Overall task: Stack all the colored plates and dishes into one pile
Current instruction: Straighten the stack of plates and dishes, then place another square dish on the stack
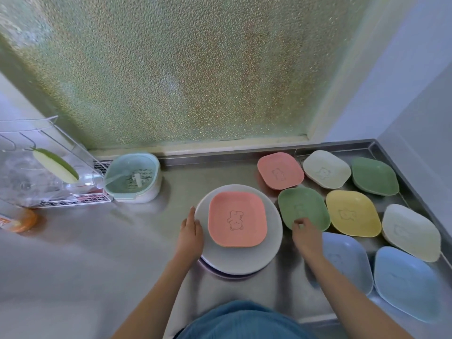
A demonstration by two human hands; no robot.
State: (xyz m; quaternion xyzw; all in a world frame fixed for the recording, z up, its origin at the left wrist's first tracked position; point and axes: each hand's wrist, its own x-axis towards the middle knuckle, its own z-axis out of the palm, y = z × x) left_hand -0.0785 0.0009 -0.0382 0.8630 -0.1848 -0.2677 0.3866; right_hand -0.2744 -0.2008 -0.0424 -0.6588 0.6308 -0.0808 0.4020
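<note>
A pile of round pale plates (244, 260) stands on the steel counter, with a pink square dish (236, 218) bearing a bear outline on top. My left hand (190, 231) rests flat against the pile's left rim, fingers together, holding nothing. My right hand (305, 234) reaches the near edge of a green dish (303, 206), fingertips touching its rim; whether it grips is unclear. To the right lie more square dishes: pink (280, 170), cream (326, 168), green (375, 176), yellow (353, 212), cream (411, 232), and two blue (347, 260) (406, 282).
A mint strainer basket (133, 177) sits at the back left beside a wire rack (49, 174) holding a green and white item. An orange object (20, 220) lies at the far left. Frosted glass and a raised counter rim (403, 182) bound the back and right.
</note>
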